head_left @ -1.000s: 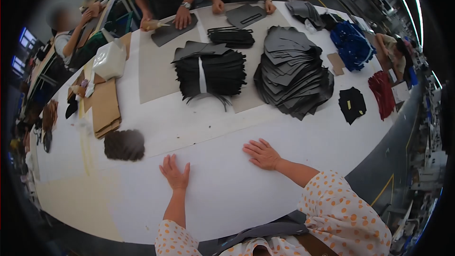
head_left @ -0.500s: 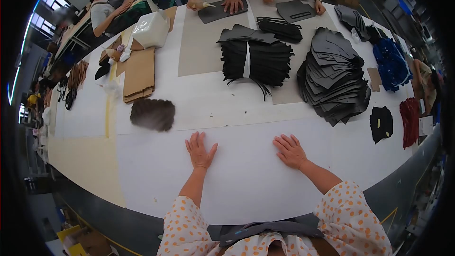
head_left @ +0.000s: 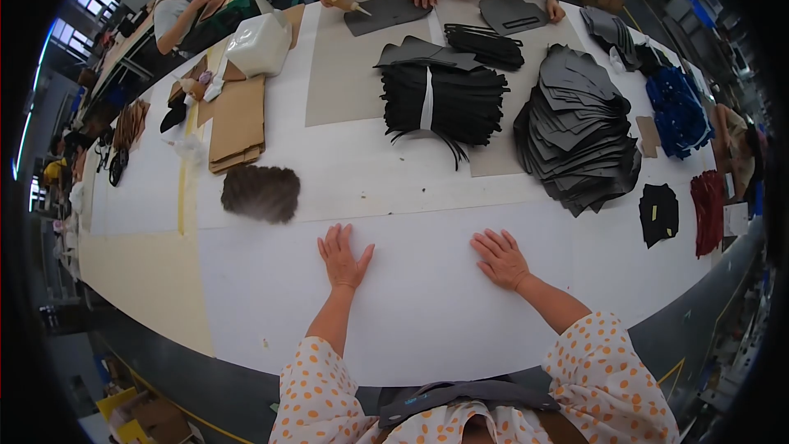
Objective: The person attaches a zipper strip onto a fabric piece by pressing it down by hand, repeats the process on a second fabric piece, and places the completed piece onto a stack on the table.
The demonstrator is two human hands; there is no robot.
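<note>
My left hand [head_left: 343, 259] lies flat on the white table covering [head_left: 411, 296], fingers spread and holding nothing. To its right, my right hand [head_left: 499, 260] also rests flat with fingers apart and nothing in it. A dark brown furry piece [head_left: 261, 194] lies beyond and left of my left hand, not touched. Ahead, between and past my hands, sits a bundle of black strips [head_left: 468, 107] bound with a white band. A large fanned stack of dark grey cut pieces [head_left: 575, 131] lies beyond my right hand.
Brown cardboard sheets [head_left: 238, 123] and a white plastic jug [head_left: 259, 45] stand at the left back. On the right are blue pieces [head_left: 678, 111], a small black stack [head_left: 659, 214] and red strips [head_left: 707, 212]. Across the table, a co-worker's hand holds a glue bottle [head_left: 341, 0] by a grey sheet [head_left: 388, 13].
My hands stay flat in place; the view has shifted slightly. Across the table, the co-worker's glue bottle has tilted with its tip downward, and their other hand has moved to the sheet's right edge.
</note>
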